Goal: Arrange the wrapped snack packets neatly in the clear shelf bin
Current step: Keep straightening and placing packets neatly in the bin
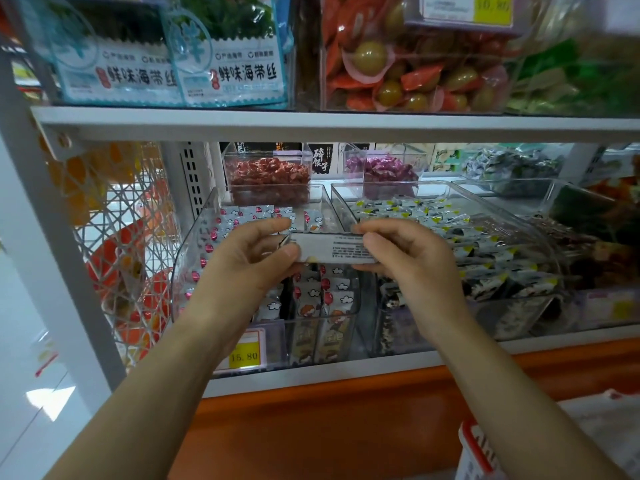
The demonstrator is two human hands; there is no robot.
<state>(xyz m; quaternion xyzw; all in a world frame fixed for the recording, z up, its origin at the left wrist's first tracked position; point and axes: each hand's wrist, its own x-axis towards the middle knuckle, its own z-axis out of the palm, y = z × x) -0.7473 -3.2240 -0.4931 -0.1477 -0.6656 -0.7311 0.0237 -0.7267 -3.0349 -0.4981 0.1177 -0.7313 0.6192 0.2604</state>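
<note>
Left hand (242, 266), right hand (407, 263) pinching packet (332, 249), over bin (195, 240)

Feed's pretty bright on my end: even white light, strongest at the back under the shelf board (311, 124). There are glare streaks on the clear bin (194, 244) walls and a hot patch on the floor (48, 400). The top-right green packets (571, 74) are smeared, the print on the snack packet (332, 249) is too soft to read, and the wide lens bends the shelf post (41, 237) at left.
</note>
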